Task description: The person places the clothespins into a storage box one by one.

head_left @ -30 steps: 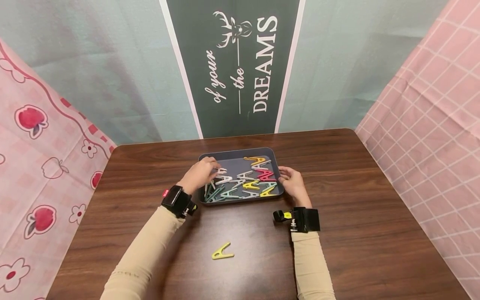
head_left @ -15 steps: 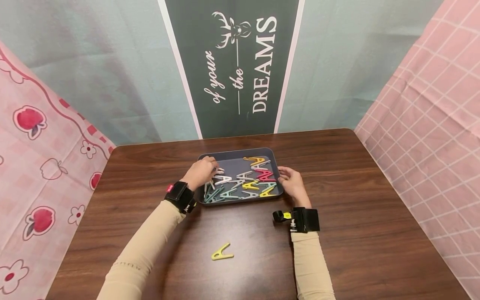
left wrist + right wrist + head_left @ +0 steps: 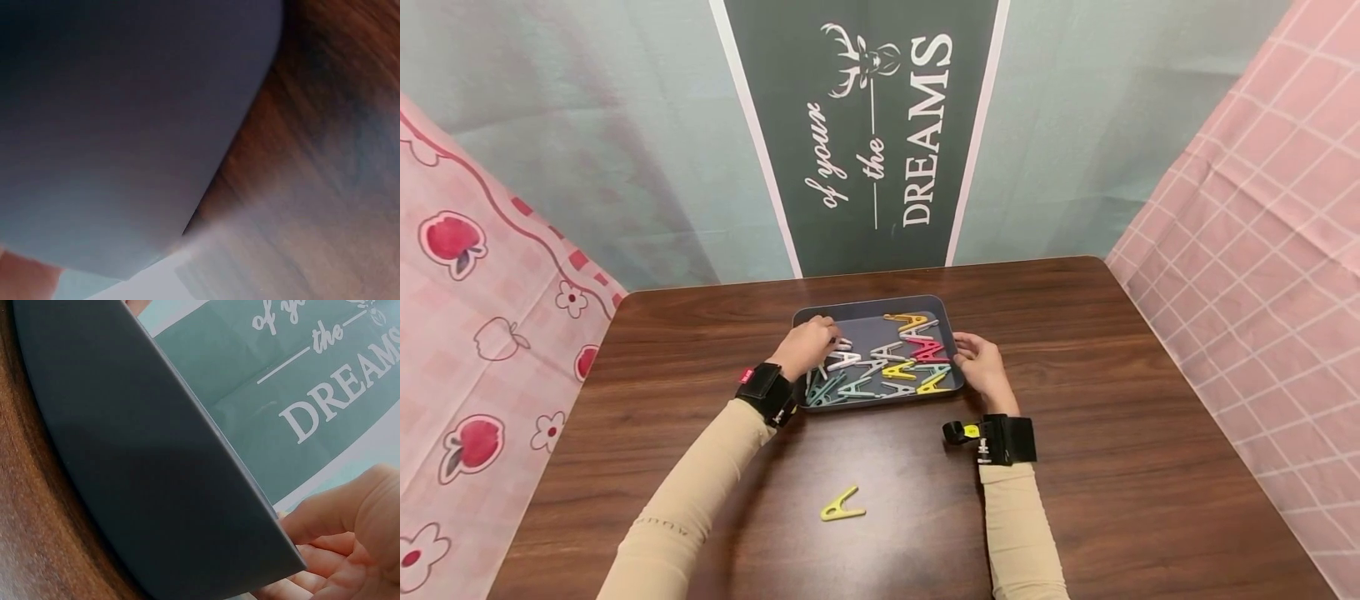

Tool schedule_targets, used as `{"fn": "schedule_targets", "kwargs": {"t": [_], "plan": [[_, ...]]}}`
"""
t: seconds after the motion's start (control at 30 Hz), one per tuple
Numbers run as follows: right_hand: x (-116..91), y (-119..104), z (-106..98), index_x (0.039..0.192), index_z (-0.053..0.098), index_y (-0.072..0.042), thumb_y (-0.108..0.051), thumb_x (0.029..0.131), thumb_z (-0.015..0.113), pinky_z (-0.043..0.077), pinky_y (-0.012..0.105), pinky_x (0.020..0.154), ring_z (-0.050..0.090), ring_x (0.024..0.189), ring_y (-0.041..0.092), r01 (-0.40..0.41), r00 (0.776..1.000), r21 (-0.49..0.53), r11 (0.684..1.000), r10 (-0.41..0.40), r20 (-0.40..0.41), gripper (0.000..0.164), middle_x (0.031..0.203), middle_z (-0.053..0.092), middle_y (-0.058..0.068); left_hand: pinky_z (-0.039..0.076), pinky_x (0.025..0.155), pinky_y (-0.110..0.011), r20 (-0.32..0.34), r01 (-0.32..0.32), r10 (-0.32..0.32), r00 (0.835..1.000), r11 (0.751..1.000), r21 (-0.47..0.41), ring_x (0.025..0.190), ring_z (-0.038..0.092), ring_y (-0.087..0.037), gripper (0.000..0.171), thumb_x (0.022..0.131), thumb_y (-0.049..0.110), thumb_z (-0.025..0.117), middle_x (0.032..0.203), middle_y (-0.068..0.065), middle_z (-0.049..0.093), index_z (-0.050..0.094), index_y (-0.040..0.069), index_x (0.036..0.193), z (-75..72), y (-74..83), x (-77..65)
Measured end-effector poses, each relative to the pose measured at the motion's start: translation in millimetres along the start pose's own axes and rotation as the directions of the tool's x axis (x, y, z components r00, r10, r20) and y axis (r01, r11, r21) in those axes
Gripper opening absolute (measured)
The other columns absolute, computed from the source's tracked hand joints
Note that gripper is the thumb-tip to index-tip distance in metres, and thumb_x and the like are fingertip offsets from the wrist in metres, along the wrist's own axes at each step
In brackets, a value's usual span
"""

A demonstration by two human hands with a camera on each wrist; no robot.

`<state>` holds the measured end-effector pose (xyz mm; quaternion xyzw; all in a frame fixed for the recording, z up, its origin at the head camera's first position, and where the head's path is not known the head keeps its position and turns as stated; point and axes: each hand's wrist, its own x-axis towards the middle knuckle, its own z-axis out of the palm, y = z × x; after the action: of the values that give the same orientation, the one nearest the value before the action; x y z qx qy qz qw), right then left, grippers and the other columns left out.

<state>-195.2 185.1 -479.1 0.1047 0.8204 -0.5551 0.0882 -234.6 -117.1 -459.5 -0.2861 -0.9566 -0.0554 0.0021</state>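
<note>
A dark grey tray [image 3: 870, 307] on the table holds several plastic clothespins in white, grey, green, yellow, red and orange. My left hand [image 3: 807, 345] reaches over its left side and pinches a white clothespin [image 3: 845, 343], mostly covered by the fingers. Just below that lies another white clothespin [image 3: 844, 359]. At the opposite end, my right hand [image 3: 983, 367] grips the tray's right rim; the right wrist view has the thumb [image 3: 319, 515] on the rim. In the left wrist view, the tray wall [image 3: 125, 137] fills most of the picture.
A lone yellow-green clothespin [image 3: 842, 505] lies on the brown wooden table [image 3: 1112, 400], between the forearms. Behind the table hangs a grey-green cloth with lettering [image 3: 880, 150]. Pink patterned cloths flank both sides.
The left hand has shifted slightly within the tray's left side, and the white clothespin at its fingertips moved a little with it. The right hand stays at the rim.
</note>
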Motion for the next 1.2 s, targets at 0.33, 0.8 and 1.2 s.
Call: {"fn": "schedule_targets", "kwargs": {"t": [0.33,0.8,1.2], "plan": [[-2,-2,1,0.136,0.050,0.001,0.004,0.095,0.047,0.045,0.047,0.108,0.052,0.130,0.037,0.006,1.000,-0.009,1.000,-0.006,-0.005,0.042,0.139,0.053,0.025,0.056,0.082,-0.037,-0.017,-0.037,0.037,0.999,0.999,-0.026,0.096,0.062,-0.026,0.017,0.092,0.010,0.062,0.100,-0.012,0.066,0.072,0.005,0.106,8.0,-8.3,-1.5],[-6,-1,3,0.136,0.050,0.001,0.004,0.095,0.047,0.046,0.047,0.107,0.053,0.129,0.037,0.015,1.000,-0.008,1.000,-0.016,-0.015,0.041,0.138,0.054,0.026,0.055,0.090,-0.039,0.002,0.037,-0.037,0.999,0.992,-0.122,0.105,0.062,-0.026,0.021,0.093,0.007,0.060,0.110,-0.012,0.068,0.071,0.006,0.111,-3.6,-5.8,-12.4],[-6,0,4,0.135,0.051,0.002,0.004,0.094,0.048,0.046,0.047,0.106,0.053,0.129,0.036,0.017,1.000,-0.002,1.000,-0.017,-0.012,0.041,0.138,0.054,0.026,0.055,0.090,-0.042,0.008,0.102,-0.102,0.995,0.986,-0.133,0.106,0.066,-0.029,0.029,0.085,-0.008,0.057,0.109,-0.015,0.070,0.072,0.001,0.109,-9.4,-13.9,-24.7]]}}
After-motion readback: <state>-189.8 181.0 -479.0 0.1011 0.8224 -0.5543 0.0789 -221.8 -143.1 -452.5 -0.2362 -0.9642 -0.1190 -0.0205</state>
